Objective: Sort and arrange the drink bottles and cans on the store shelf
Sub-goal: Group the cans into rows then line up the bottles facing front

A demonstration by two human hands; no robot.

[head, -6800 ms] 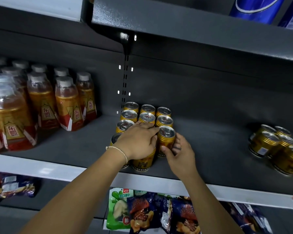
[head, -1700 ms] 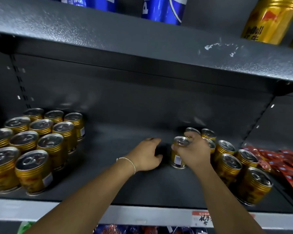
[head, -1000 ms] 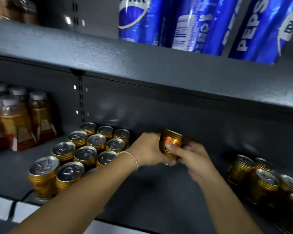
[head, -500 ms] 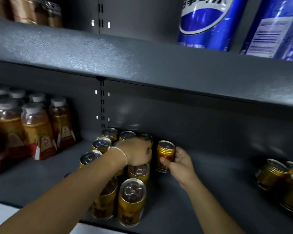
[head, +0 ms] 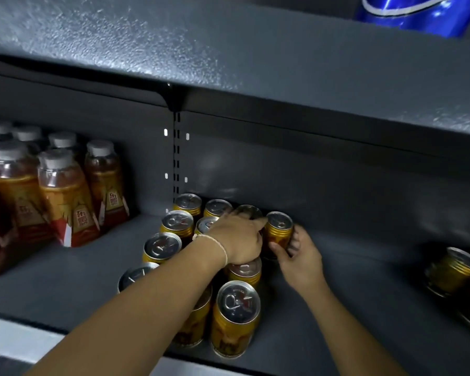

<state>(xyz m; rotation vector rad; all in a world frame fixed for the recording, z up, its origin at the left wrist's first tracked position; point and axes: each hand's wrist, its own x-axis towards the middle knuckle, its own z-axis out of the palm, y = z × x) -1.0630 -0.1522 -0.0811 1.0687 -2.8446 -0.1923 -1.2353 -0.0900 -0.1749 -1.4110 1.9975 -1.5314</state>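
Observation:
Several gold cans (head: 171, 223) stand in rows on the dark grey shelf (head: 350, 294). My right hand (head: 299, 256) grips one gold can (head: 278, 232) at the right side of the block, near the back. My left hand (head: 239, 237) lies over the tops of the cans beside it, fingertips touching that can's rim. Its fingers look curled, and what is under the palm is hidden. The nearest gold can (head: 235, 318) stands at the front of the right row.
Orange drink bottles with white caps (head: 65, 196) fill the shelf's left part. A second group of gold cans (head: 456, 272) sits at the far right. A blue can (head: 407, 12) stands on the shelf above (head: 228, 50). Bare shelf lies between the two can groups.
My right hand has pushed the gold can further back and against the block of cans. My left hand has stayed on the can tops. The camera has come closer.

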